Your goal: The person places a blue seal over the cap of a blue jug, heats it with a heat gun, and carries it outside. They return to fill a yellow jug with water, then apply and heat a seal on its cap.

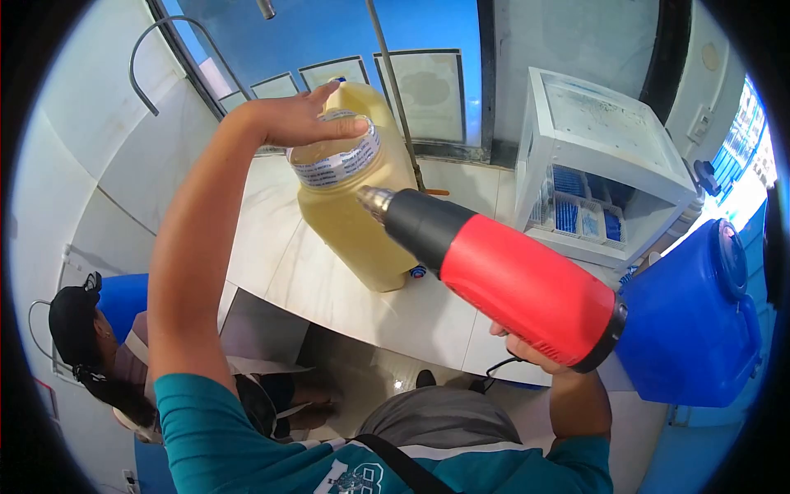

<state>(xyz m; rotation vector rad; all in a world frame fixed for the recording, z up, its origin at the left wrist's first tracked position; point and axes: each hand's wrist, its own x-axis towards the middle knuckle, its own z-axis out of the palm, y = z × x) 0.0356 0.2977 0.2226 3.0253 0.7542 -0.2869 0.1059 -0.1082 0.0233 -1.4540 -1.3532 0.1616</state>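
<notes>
On the white counter stands a yellowish plastic jug (354,230) with a printed shrink band (339,165) around its neck. My left hand (309,119) rests over the jug's top, thumb and fingers spread apart. A red and black heat gun (527,288) is gripped in my right hand (535,352), mostly hidden behind the tool's body. The gun's metal nozzle (376,200) points at the band from just beside the jug's shoulder. A second yellowish container (374,99) shows behind the jug.
A white cabinet (605,123) holding baskets of blue items stands at the right rear. Beside me on the right is a large blue container (691,321). A person in a black cap (74,321) sits at lower left. The counter (436,329) curves in front of me.
</notes>
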